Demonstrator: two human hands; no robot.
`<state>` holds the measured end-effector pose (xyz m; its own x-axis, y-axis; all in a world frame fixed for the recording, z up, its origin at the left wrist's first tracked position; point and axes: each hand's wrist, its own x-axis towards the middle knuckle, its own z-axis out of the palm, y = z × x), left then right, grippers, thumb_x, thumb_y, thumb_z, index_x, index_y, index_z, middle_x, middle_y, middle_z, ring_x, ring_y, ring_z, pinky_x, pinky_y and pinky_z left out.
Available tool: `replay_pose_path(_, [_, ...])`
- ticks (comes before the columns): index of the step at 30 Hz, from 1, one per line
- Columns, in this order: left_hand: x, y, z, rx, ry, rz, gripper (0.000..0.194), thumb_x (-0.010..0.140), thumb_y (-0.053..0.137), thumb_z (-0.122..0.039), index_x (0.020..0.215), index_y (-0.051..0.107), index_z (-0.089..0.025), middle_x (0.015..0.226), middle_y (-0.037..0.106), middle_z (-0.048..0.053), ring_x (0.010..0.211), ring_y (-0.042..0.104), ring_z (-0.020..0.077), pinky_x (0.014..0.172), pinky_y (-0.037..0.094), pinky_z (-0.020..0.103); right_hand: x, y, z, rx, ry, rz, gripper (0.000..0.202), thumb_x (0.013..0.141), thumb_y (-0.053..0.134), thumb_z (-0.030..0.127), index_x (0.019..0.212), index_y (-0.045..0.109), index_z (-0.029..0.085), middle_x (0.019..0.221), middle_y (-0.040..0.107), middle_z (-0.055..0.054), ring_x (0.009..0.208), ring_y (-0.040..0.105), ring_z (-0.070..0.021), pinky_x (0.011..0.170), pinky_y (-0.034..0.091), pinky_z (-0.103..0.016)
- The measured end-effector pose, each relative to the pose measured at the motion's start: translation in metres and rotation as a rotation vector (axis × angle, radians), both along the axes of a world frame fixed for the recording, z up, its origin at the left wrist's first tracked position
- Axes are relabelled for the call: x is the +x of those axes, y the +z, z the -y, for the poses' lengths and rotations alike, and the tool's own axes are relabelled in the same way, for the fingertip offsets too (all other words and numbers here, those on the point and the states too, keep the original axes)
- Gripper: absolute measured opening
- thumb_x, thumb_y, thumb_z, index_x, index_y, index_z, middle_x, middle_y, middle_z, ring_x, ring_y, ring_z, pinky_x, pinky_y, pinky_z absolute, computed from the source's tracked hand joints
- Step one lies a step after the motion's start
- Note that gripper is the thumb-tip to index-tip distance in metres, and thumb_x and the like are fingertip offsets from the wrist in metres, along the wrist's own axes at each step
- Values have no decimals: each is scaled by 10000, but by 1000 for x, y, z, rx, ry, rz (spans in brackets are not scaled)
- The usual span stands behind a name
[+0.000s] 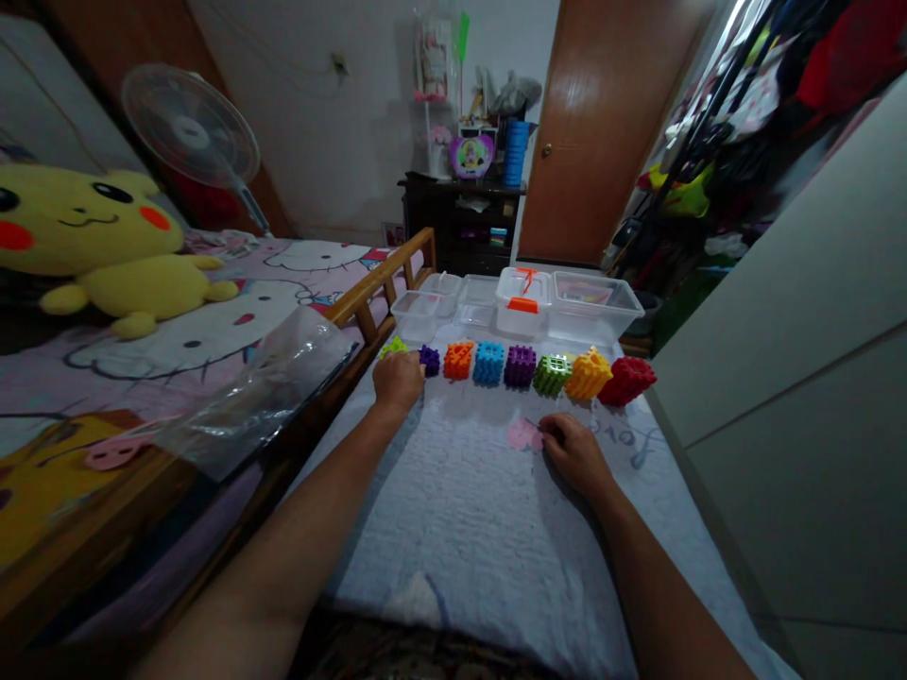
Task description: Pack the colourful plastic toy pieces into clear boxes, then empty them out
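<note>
Where our left hand (398, 381) curls, we should touch lightly.
Whether it grips the lime block (392, 347), leftmost in the row (488, 364), we cannot tell — our right hand (575, 453), half-open, shows nothing held.

eight lattice blocks (488, 364), two hands (398, 380)

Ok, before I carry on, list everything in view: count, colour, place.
Blocks: 8; lime, indigo, orange, blue, purple, green, yellow, red; one row
Containers: several, clear, behind blocks
Cloth: 1, pale blue, under blocks
Bed: 1, pink bedding, left
Plush toy: 1, yellow, on bed
Plastic bag: 1, clear, bed's edge
Fan: 1, white, back left
Cabinet: 1, dark, back
Door: 1, brown, back right
Clutter: several, mixed, far right
Panels: several, white, right edge
Left hand: 1, bare, at lime block
Right hand: 1, bare, over cloth
</note>
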<state>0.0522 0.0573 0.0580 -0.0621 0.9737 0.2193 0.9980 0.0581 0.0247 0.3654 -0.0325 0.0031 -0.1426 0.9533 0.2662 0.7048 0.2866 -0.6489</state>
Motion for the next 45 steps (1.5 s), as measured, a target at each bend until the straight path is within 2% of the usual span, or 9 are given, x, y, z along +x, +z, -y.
replay_pose_path(7, [-2,-1,6,64,-55,0,254,907,570,-289,1036,736,-146,1011,739,130,1000,637,308,827,477,383,1,-2,-1,9,-1,-10,169,778,483,198,865,627,184,842,652,-68,779,602,-207,742,460,-336])
replay_pose_path(12, [3,-5,25,129,-217,26,245,904,584,-261,1074,726,-156,1011,730,120,1006,616,309,867,469,406,0,-2,-1,24,-7,-20,168,768,485,191,849,632,183,831,652,-69,777,605,-210,743,464,-335])
replay_pose_path(18, [4,-16,53,11,-506,158,181,898,622,-239,1022,730,-162,1022,736,93,981,621,263,917,474,391,-2,-4,2,35,-26,16,182,784,482,165,868,644,173,863,657,-80,813,612,-218,773,470,-341])
replay_pose_path(21, [-4,-13,53,21,-546,197,166,884,637,-224,1007,730,-163,1030,727,94,997,617,262,933,475,400,-6,1,3,9,-12,102,173,787,499,139,855,654,169,856,645,-75,828,606,-213,784,465,-334])
replay_pose_path(26, [-16,14,30,106,-520,204,180,874,629,-225,1015,724,-167,1056,707,93,1028,607,261,977,460,415,-33,37,-6,-60,174,216,202,826,518,106,943,674,158,934,664,-84,878,619,-203,818,470,-322])
replay_pose_path(30, [-22,38,-3,146,-451,198,207,862,606,-209,1027,722,-164,1113,690,100,1090,588,261,1021,442,401,-70,78,-31,38,288,305,212,835,550,109,992,683,161,1008,680,-96,985,606,-228,895,444,-340])
replay_pose_path(34, [-27,49,-39,113,-389,144,287,849,576,-170,1107,702,-161,1194,675,96,1146,580,259,1078,403,397,-107,106,-61,102,351,422,224,826,551,98,985,697,157,994,697,-97,960,603,-222,915,406,-336])
replay_pose_path(39, [-38,48,-70,95,-349,72,347,846,580,-180,1178,674,-142,1253,649,119,1200,563,272,1088,393,390,-136,116,-88,105,301,516,228,862,551,164,1022,712,180,1080,703,-100,1009,580,-232,910,369,-337])
replay_pose_path(45, [-41,44,-83,75,-312,38,355,866,499,-90,1166,678,-147,1240,654,133,1198,567,277,1036,437,386,-159,104,-118,57,248,559,311,850,556,174,1116,710,214,1192,690,-82,1132,534,-286,903,361,-367])
